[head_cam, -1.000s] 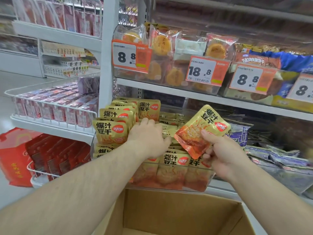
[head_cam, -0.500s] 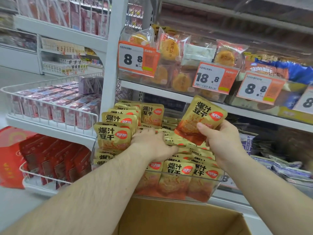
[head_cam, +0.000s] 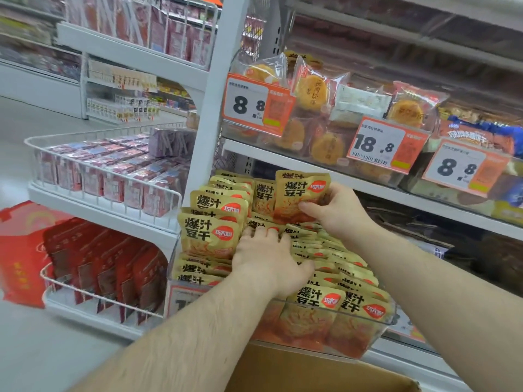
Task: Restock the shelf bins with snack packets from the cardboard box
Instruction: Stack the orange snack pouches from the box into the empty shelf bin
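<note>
A clear plastic shelf bin (head_cam: 382,325) holds several rows of gold snack packets with orange prints. My right hand (head_cam: 338,210) grips one gold snack packet (head_cam: 300,193) upright at the back of the bin, behind the middle row. My left hand (head_cam: 267,260) lies on the packets in the bin, fingers spread against the standing left row (head_cam: 208,236). The cardboard box (head_cam: 311,372) shows at the bottom edge, below the bin; its inside is hidden.
The shelf above carries pastry packs behind orange price tags (head_cam: 256,104). A white wire basket (head_cam: 107,176) of pink packets juts out at left, with red packets (head_cam: 104,264) in the basket below. Dark snack bags (head_cam: 481,250) fill the bin to the right.
My right hand has carried the packet from mid-air at right to the back of the bin and turned it upright. My left hand has stayed on the packets.
</note>
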`<action>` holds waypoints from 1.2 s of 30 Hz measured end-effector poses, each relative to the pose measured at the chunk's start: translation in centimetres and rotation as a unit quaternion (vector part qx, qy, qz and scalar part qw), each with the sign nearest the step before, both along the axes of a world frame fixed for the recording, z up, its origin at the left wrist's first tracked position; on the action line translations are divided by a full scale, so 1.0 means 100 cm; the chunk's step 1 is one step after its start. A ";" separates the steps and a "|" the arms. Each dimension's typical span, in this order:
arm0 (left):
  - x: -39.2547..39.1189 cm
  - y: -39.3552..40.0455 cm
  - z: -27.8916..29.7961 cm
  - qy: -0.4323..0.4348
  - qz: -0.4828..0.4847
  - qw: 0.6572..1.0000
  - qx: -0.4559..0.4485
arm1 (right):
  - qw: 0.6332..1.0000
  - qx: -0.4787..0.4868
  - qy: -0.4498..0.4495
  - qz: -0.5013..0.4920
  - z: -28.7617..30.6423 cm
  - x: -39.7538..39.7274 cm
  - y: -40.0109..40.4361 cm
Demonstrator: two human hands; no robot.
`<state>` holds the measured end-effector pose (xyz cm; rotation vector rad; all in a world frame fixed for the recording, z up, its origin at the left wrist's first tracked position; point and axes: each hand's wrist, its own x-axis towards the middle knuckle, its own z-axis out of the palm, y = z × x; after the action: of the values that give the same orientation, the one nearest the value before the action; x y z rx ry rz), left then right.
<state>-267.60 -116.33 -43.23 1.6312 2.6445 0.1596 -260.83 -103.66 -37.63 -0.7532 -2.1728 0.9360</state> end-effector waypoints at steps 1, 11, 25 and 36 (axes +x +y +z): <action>0.000 0.000 0.000 0.001 0.000 1.000 0.001 | 1.000 0.009 -0.005 0.004 -0.002 -0.002 0.001; -0.001 0.001 -0.001 0.002 -0.002 1.000 0.004 | 0.999 0.020 -0.039 0.024 -0.015 -0.016 0.005; -0.001 0.003 -0.003 0.005 -0.004 1.000 0.010 | 0.996 -0.026 -0.087 0.004 -0.030 -0.043 0.005; -0.002 0.004 -0.003 0.004 -0.004 1.000 0.007 | 0.999 -0.012 -0.048 -0.022 -0.029 -0.039 0.006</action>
<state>-267.79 -115.95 -43.49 1.6487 2.6491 0.1715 -264.72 -103.09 -40.49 -0.8709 -2.2209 0.9231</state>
